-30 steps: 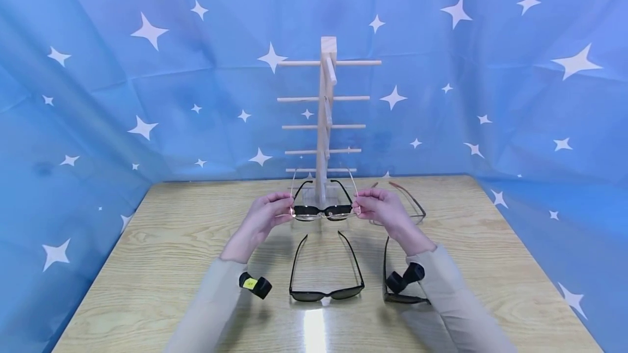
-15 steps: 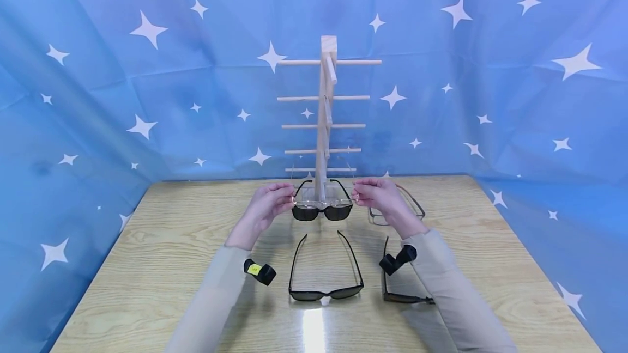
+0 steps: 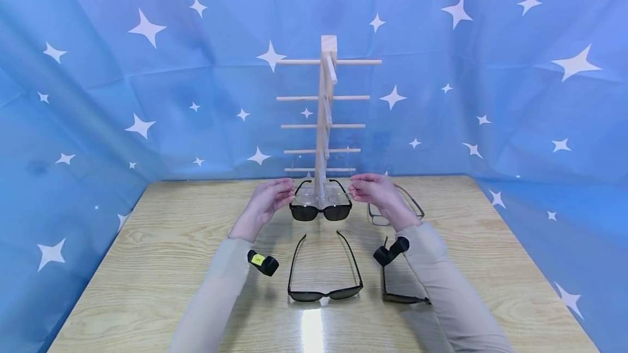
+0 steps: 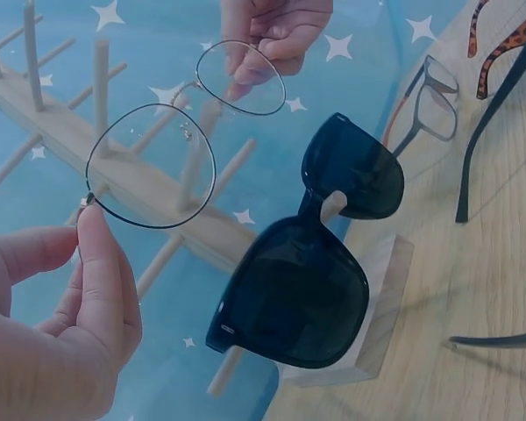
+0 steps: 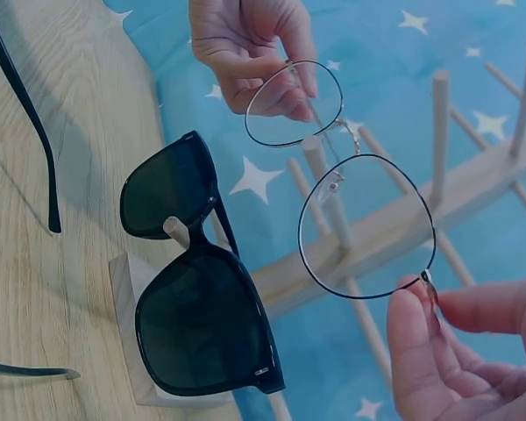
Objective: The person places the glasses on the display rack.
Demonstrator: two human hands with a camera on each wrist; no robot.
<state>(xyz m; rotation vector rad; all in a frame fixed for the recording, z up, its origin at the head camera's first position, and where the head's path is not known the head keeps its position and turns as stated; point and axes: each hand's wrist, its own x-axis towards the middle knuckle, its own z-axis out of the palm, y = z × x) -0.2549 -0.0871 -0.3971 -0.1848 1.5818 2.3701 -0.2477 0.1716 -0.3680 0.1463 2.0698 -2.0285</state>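
Both hands hold thin wire-rimmed eyeglasses (image 4: pixel 151 226) with round clear lenses. My left hand (image 3: pixel 267 201) pinches one hinge end of the frame, and my right hand (image 3: pixel 375 196) pinches the other. The eyeglasses hang in front of a wooden display rack (image 3: pixel 326 97) with several pegs, their temples pointing toward it. Just below them, black sunglasses (image 4: pixel 289 289) sit on the rack's lowest peg; in the right wrist view that peg pokes out at their bridge. Whether the eyeglasses touch any peg cannot be told.
On the wooden table (image 3: pixel 171 266), a second pair of black sunglasses (image 3: pixel 325 294) lies unfolded in front of the rack. Dark-framed glasses (image 3: pixel 403 298) lie partly behind the right sleeve. Clear-lensed glasses (image 3: pixel 380 219) lie behind the right hand. A blue starred cloth (image 3: pixel 221 70) hangs behind.
Both hands have moved slightly forward and up with the wire-rimmed eyeglasses. Their rims now appear above the lenses of the sunglasses on the rack, where before they overlapped.
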